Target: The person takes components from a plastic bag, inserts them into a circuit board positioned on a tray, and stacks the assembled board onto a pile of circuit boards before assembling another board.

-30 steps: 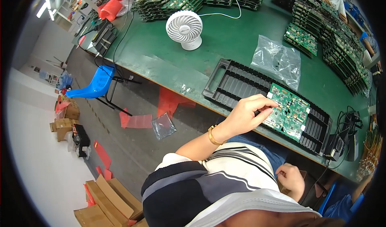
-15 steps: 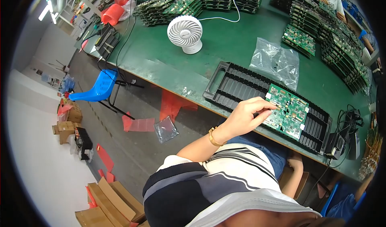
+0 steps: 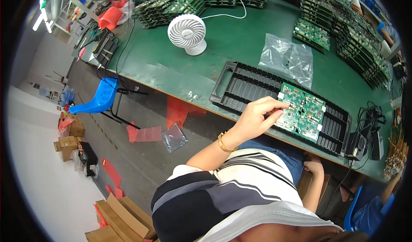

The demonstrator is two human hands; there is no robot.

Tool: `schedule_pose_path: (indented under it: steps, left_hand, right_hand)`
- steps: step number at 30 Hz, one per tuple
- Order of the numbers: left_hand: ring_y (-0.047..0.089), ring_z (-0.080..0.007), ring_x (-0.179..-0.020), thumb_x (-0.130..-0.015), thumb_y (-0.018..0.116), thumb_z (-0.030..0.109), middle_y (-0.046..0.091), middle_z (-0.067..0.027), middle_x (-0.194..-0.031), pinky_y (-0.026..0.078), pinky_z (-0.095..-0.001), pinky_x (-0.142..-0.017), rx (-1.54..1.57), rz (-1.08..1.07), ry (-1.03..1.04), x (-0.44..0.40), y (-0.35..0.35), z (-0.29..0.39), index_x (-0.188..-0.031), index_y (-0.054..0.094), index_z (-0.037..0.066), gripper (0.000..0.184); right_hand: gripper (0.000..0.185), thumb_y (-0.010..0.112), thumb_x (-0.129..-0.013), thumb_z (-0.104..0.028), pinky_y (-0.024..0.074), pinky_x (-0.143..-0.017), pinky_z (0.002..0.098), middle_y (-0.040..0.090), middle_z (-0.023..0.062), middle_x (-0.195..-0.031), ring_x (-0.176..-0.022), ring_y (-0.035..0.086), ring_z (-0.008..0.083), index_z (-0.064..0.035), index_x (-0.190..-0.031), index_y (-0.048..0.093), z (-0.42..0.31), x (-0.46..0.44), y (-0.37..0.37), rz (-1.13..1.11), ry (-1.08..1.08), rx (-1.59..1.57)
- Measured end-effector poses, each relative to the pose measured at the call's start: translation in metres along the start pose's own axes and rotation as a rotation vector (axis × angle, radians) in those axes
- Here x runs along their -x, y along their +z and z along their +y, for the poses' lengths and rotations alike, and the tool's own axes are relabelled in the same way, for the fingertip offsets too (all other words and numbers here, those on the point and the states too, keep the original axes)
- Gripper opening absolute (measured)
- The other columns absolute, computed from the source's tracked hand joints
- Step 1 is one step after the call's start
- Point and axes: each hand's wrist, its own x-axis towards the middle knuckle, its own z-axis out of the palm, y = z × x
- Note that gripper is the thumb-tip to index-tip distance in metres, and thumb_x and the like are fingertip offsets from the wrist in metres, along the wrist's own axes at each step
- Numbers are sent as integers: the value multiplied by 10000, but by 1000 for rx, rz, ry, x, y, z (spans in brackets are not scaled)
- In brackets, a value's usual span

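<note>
A green circuit board lies on a black slotted tray at the table's near edge. My left hand, with a gold band at the wrist, reaches over the board's left side. Its thumb and forefinger are pinched together close to small gold-coloured parts there. Whatever sits between the fingertips is too small to make out. Low at the right, my right hand rests by my lap below the table edge, away from the board. Its fingers are partly hidden.
Behind the tray are a clear plastic bag and a white fan. Stacked circuit boards line the right and back. A black power adapter with cables sits beside the tray's right end. A blue chair stands left.
The whole view has shifted slightly, so the table things appear a little further left and up. My left hand stays pinched at the same side of the board; my right hand remains low.
</note>
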Motion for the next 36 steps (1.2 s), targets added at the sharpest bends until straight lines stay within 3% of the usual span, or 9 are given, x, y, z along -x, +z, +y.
schedule_pose_path:
  steps: [1, 2, 4, 6, 7, 13, 19, 33, 36]
  left_hand:
    - [545, -118, -669, -822, 633, -40, 660, -57, -872, 441, -212, -615, -7, 18, -18, 0, -1, 0, -1023, 690, 16, 217]
    - [551, -117, -676, -820, 635, -40, 667, -59, -880, 445, -209, -620, -3, 25, -39, 0, 1, 0, -1023, 691, 14, 218]
    - [568, -114, -698, -813, 647, -38, 684, -65, -898, 457, -204, -640, 4, 18, -112, 3, 9, 0, -1017, 695, 10, 215]
    - [587, -112, -728, -806, 661, -37, 699, -65, -901, 470, -202, -674, -16, 24, -165, 4, 7, 0, -990, 706, 4, 194]
    - [580, -119, -702, -797, 662, -35, 698, -61, -894, 466, -211, -642, -28, 20, -131, 3, 8, 0, -981, 704, 5, 193]
    - [572, -123, -696, -775, 687, -28, 700, -47, -870, 466, -221, -627, -137, -37, -55, 1, 9, -4, -958, 709, 14, 190]
    - [573, -122, -714, -765, 704, -22, 701, -39, -854, 468, -222, -643, -122, -9, -104, 2, 12, 1, -960, 713, 24, 200]
    - [583, -148, -719, -735, 729, -1, 700, -28, -829, 464, -247, -678, -207, -71, -38, 4, 16, 3, -863, 696, 31, 137]
    - [584, -150, -720, -731, 729, -2, 699, -26, -824, 464, -248, -679, -217, -83, -18, 3, 16, 4, -859, 692, 31, 138]
  right_hand:
    - [622, 488, -691, 22, 509, -514, 343, 668, 193, -868, -573, 626, 275, -35, -1309, 526, -22, 15, -3, 17, 67, 156]
    - [622, 488, -691, 22, 509, -514, 343, 668, 193, -868, -573, 626, 275, -35, -1309, 526, -22, 7, -2, 23, 99, 143]
    - [614, 518, -821, -154, 331, -1113, 382, 372, 135, -1505, -1377, 356, 326, -77, -1425, 439, 13, -28, 13, 280, -239, 554]
    - [721, 606, -829, -240, 242, -1169, 374, 287, 148, -1545, -1411, 301, 296, -60, -1474, 339, 59, -77, 26, 323, -252, 407]
    - [721, 606, -829, -240, 242, -1169, 374, 287, 148, -1545, -1411, 301, 296, -60, -1474, 339, 92, -52, 28, 324, -188, 399]
    - [591, 617, -715, -119, 489, -897, 370, 597, 219, -1253, -1086, 596, 354, 1, -1288, 542, -24, 26, 21, 258, -135, 315]
    - [566, 615, -713, -152, 496, -873, 371, 616, 190, -1227, -1047, 602, 370, -17, -1260, 565, 0, -4, 33, 370, -148, 128]
    - [369, 645, -687, -81, 502, -733, 337, 673, 177, -900, -760, 617, 319, 34, -1038, 642, -55, 43, 26, 230, 25, 250]
    - [369, 645, -688, -75, 501, -729, 335, 675, 171, -901, -757, 617, 313, 35, -1040, 640, -55, 45, 27, 244, 27, 258]
